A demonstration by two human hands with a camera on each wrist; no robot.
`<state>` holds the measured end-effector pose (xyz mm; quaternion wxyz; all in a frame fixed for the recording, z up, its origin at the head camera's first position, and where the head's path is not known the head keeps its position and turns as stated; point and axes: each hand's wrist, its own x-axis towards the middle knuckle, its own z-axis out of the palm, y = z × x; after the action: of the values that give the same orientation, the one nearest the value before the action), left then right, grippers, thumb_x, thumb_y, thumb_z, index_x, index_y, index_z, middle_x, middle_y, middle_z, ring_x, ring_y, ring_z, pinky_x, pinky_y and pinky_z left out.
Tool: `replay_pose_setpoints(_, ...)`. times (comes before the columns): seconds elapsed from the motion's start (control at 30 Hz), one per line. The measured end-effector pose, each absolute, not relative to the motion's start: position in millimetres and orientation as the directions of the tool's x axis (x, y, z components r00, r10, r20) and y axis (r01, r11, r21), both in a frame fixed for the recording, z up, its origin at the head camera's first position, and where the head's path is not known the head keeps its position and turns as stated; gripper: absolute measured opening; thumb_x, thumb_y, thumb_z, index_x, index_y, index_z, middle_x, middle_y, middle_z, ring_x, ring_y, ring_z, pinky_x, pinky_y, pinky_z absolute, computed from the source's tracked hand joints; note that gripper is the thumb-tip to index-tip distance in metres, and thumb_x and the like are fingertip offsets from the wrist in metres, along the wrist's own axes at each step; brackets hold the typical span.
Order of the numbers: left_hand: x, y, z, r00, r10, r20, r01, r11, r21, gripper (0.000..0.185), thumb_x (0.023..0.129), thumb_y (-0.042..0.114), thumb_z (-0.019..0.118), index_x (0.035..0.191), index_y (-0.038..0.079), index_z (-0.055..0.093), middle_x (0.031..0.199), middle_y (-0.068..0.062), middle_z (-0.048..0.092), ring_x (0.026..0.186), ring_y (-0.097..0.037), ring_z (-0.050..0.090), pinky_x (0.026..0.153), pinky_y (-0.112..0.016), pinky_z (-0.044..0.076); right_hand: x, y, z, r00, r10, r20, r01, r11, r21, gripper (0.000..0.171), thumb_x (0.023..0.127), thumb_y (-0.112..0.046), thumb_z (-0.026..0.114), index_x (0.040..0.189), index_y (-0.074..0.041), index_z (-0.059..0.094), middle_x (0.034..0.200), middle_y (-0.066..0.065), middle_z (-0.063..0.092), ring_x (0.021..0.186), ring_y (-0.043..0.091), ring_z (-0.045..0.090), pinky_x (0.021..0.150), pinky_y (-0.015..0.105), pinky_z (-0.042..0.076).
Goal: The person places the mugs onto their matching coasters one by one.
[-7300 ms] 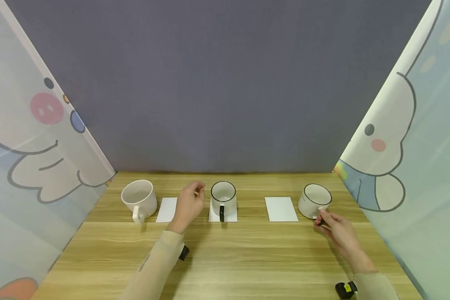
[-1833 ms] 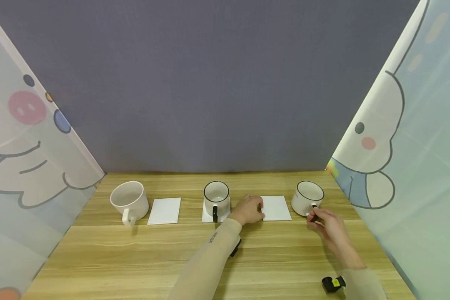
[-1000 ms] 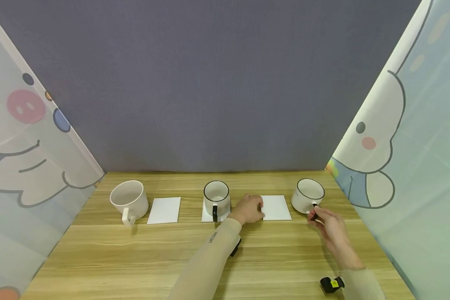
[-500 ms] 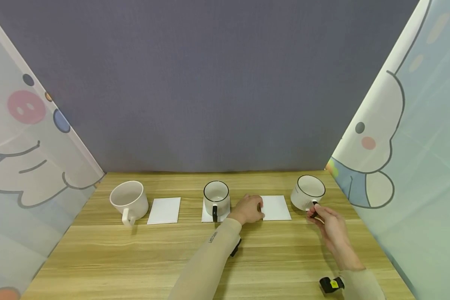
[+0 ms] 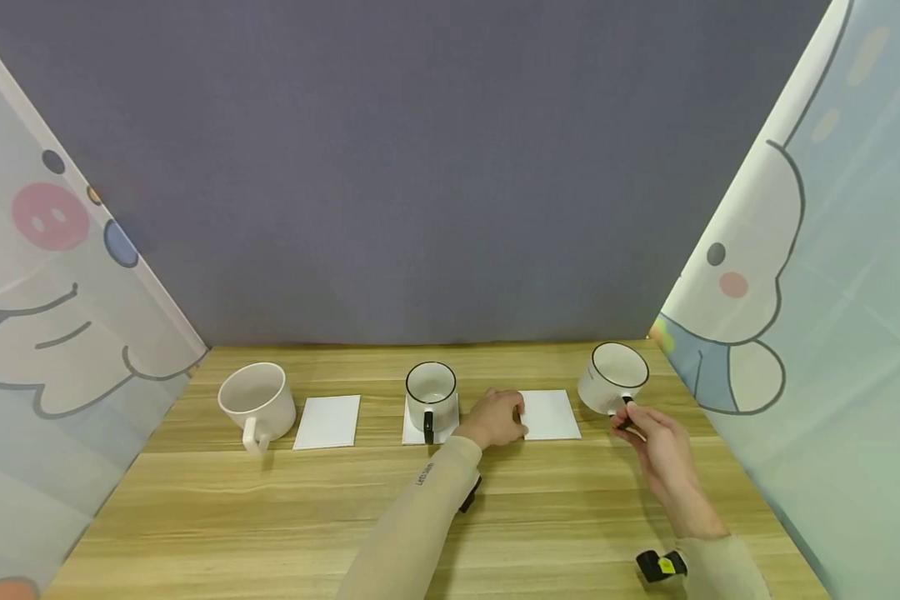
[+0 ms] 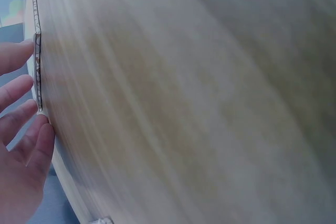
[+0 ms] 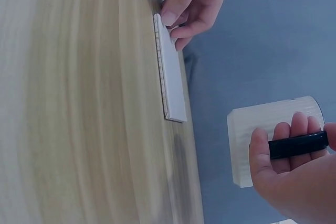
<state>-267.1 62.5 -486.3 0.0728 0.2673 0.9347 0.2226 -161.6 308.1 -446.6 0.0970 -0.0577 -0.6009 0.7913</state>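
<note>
Change: our right hand [image 5: 656, 433] pinches the black handle and has lifted the black-rimmed mug [image 5: 612, 379] off the desk [image 5: 345, 517], tilted, by the far right corner beside the empty white coaster [image 5: 549, 414]. Left hand [image 5: 498, 418] still presses that coaster's left edge, fingers flat. So we're mid-carry, apparently towards the coaster. Wooden desk; grey backdrop [image 5: 420, 167], cartoon curtains at the sides.

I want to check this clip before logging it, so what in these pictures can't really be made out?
- Head view: the left hand covers the near left corner of the white coaster.
- Head view: the right hand hides most of the lifted mug's black handle.
- Left wrist view: the table is blurred, the coaster is only an edge.
- Right wrist view: the mug's rim and inside are out of sight.
</note>
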Motion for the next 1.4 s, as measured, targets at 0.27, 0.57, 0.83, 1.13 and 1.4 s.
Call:
replay_pose_setpoints(0.27, -268.2, 61.6, -486.6, -0.846, 0.534, -0.013, 0.47, 0.756, 0.455, 0.021, 0.09, 0.03, 0.079, 0.1, 0.019, 0.065, 0.107, 0.011, 0.066, 0.098, -0.014, 0.051, 0.084, -0.027, 0.047, -161.6, 302.3, -441.1, -0.975, 0.219, 0.038, -0.096, -0.258, -0.961, 0.023, 0.105, -0.012, 0.057, 0.1, 0.005, 0.071, 0.09, 0.005, 0.068, 0.086, 0.016, 0.067, 0.083, 0.03, 0.059)
replay_pose_setpoints(0.57, -269.0, 61.6, -487.8, -0.848, 0.53, -0.019, 0.465, 0.76, 0.454, 0.02, 0.09, 0.031, 0.078, 0.099, 0.02, 0.065, 0.107, 0.012, 0.065, 0.098, -0.014, 0.051, 0.083, -0.028, 0.047, -165.3, 294.7, -439.3, -0.972, 0.232, 0.038, -0.107, -0.291, -0.951, 0.021, 0.104, -0.008, 0.059, 0.098, 0.007, 0.071, 0.087, 0.006, 0.07, 0.084, 0.017, 0.069, 0.081, 0.032, 0.06)
replay_pose_setpoints(0.83, -268.9, 61.7, -488.3, -0.848, 0.53, -0.012, 0.469, 0.76, 0.45, 0.019, 0.09, 0.031, 0.078, 0.098, 0.02, 0.065, 0.105, 0.012, 0.064, 0.099, -0.014, 0.051, 0.085, -0.028, 0.047, -169.4, 287.5, -435.6, -0.973, 0.229, 0.043, -0.113, -0.302, -0.947, 0.022, 0.104, -0.008, 0.058, 0.099, 0.009, 0.071, 0.086, 0.006, 0.069, 0.082, 0.016, 0.069, 0.079, 0.031, 0.06)
replay_pose_setpoints(1.13, -268.6, 63.6, -489.5, -0.854, 0.52, -0.018, 0.456, 0.764, 0.456, 0.02, 0.09, 0.031, 0.078, 0.1, 0.02, 0.065, 0.107, 0.012, 0.065, 0.1, -0.014, 0.051, 0.084, -0.028, 0.047, -170.9, 282.0, -432.9, -0.976, 0.215, 0.047, -0.111, -0.3, -0.948, 0.023, 0.104, -0.008, 0.057, 0.098, 0.009, 0.071, 0.086, 0.007, 0.069, 0.082, 0.017, 0.069, 0.08, 0.031, 0.06)
replay_pose_setpoints(1.4, -267.1, 62.6, -486.8, -0.855, 0.517, -0.022, 0.45, 0.763, 0.464, 0.021, 0.09, 0.031, 0.079, 0.101, 0.02, 0.066, 0.107, 0.012, 0.066, 0.101, -0.013, 0.052, 0.084, -0.028, 0.048, -171.5, 277.0, -430.1, -0.977, 0.208, 0.053, -0.115, -0.296, -0.948, 0.023, 0.104, -0.007, 0.056, 0.096, 0.006, 0.073, 0.086, 0.006, 0.07, 0.082, 0.017, 0.07, 0.079, 0.031, 0.06)
